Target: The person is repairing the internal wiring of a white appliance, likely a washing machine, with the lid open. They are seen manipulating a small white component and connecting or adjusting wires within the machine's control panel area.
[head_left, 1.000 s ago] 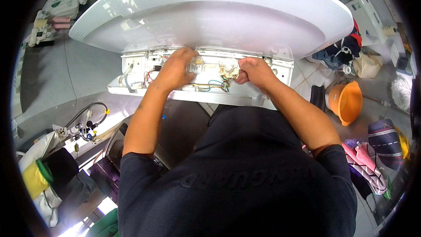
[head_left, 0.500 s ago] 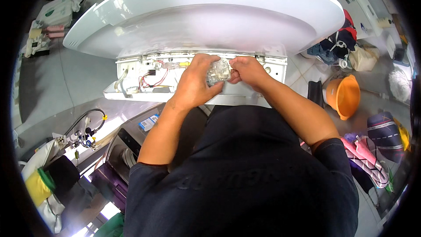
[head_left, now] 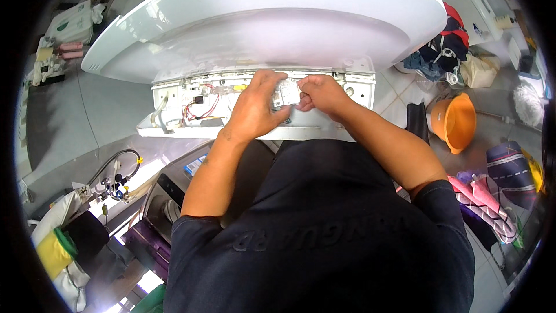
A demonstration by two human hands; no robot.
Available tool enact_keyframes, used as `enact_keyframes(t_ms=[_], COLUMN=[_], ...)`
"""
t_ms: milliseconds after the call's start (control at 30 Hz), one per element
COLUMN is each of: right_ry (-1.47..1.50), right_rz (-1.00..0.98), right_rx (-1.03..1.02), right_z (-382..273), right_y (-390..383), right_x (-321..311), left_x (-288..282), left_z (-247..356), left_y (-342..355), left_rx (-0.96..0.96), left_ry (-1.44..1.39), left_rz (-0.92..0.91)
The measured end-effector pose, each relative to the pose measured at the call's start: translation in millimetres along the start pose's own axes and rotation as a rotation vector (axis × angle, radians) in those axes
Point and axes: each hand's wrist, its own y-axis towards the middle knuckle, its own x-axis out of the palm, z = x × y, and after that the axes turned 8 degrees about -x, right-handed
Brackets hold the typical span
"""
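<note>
In front of a broad, glossy white curved panel (head_left: 278,35), I follow, through the head camera, two bare hands at work over a long white housing (head_left: 226,132). The left hand (head_left: 255,104) is curved around a small clear-and-white part (head_left: 286,93), thumb on the near side and fingers on the far side. The right hand (head_left: 322,94) meets the part's right edge, its fingers curled in narrow; from my remote view, I cannot tell whether they pinch it. The part sits between the two hands, over the right half of the housing; whether it rests there or is lifted, I cannot tell. Left of the hands, red wires (head_left: 214,107) loop inside the housing near a black connector (head_left: 198,99) and a yellow connector (head_left: 240,87). A pale hose (head_left: 158,113) bends at the housing's left end. Well to the right, I see an orange basin (head_left: 454,124) tipped on its side, with a dark patterned cloth (head_left: 509,174) nearer the wearer.
</note>
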Motion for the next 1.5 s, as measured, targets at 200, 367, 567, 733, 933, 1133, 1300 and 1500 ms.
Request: enact_keyframes(t_ms=[200, 367, 567, 733, 933, 1133, 1300, 1500], right_ry=[-0.007, -0.019, -0.035, -0.041, -0.049, -0.06, -0.057, -0.06], right_rz=[-0.012, 0.0, -0.005, -0.014, -0.011, -0.025, -0.028, -0.027], right_rx=[0.012, 0.006, 0.019, 0.009, 0.013, 0.014, 0.009, 0.011], right_z=[1.5, 7.0, 1.4, 1.3, 1.0, 0.1, 1.2, 2.8], right_y=[1.8, 6.0, 3.5, 3.3, 3.7, 3.8, 4.6, 6.2], right_x=[-1.5, -2.0, -1.0, -1.8, -1.6, -1.3, -1.4, -2.4], left_x=[-1.7, -0.9, 0.1, 0.7, 0.5, -1.4, -0.7, 0.2], left_z=[-1.3, -4.0, -6.4, -9.1, -8.5, -7.8, -7.7, -10.5], left_y=[-0.6, -1.4, -0.7, 0.6, 2.4, 1.3, 0.3, 0.1], left_rx=[-0.003, 0.023, 0.042, 0.089, 0.085, 0.114, 0.112, 0.118], left_ry=[-0.036, -0.031, -0.009, 0.035, 0.042, 0.025, 0.0, -0.006], left_rz=[-0.001, 0.016, 0.011, 0.022, 0.005, 0.025, 0.039, 0.047])
